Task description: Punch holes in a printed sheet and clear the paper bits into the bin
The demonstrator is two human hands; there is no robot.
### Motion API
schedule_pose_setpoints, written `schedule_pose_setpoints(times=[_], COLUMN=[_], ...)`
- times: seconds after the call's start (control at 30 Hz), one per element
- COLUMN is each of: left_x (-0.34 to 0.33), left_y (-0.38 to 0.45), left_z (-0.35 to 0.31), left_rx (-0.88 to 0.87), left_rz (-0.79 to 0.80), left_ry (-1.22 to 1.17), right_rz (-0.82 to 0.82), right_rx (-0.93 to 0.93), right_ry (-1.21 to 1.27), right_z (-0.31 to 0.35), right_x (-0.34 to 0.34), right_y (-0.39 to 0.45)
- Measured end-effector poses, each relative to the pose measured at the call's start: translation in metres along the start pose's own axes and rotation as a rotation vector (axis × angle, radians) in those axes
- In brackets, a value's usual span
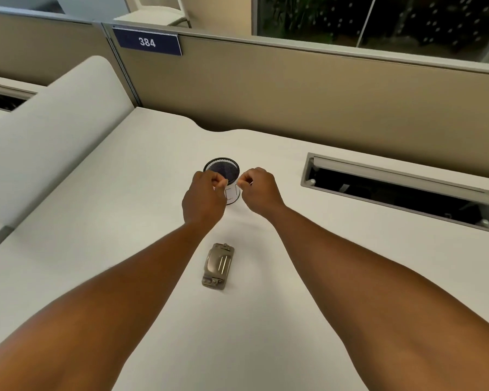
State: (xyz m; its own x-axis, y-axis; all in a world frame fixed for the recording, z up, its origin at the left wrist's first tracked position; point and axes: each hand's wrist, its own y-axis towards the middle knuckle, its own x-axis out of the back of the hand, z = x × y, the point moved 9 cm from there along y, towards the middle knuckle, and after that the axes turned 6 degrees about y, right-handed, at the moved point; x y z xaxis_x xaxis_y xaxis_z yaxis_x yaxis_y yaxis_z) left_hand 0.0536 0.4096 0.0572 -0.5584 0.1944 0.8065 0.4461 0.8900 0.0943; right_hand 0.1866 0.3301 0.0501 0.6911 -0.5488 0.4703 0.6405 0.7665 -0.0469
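Head view: both hands (203,197) (259,190) curled above mesh bin (222,169); punch (218,266) nearer.

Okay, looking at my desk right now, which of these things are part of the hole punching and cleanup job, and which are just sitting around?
Part of the job:
- hole punch
- mesh bin
- left hand and right hand, fingers pinched at the bin's rim, perhaps on paper bits, too small to tell

Just lying about:
- number sign 384
- open cable hatch in the desk
- chair beyond the partition

Both arms reach forward, left hand (203,196) and right hand (259,190) close together (fingers curled, pinching).
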Motion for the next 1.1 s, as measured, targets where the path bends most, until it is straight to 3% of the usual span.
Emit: schedule_pose_setpoints(times=[0.23, 0.53, 1.1], left_x=[0.013, 0.007, 0.004], left_y=[0.040, 0.065, 0.064], left_z=[0.010, 0.013, 0.012], left_rx=[-0.027, -0.023, 0.034], left_rz=[-0.033, 0.101, 0.074], left_ry=[0.049, 0.093, 0.132], right_rz=[0.017, 0.031, -0.013], right_rx=[0.057, 0.034, 0.047], right_ry=[-0.132, -0.350, -0.284], right_z=[0.024, 0.029, 0.029], right_x=[-0.020, -0.029, -0.023], right_y=[0.032, 0.048, 0.041])
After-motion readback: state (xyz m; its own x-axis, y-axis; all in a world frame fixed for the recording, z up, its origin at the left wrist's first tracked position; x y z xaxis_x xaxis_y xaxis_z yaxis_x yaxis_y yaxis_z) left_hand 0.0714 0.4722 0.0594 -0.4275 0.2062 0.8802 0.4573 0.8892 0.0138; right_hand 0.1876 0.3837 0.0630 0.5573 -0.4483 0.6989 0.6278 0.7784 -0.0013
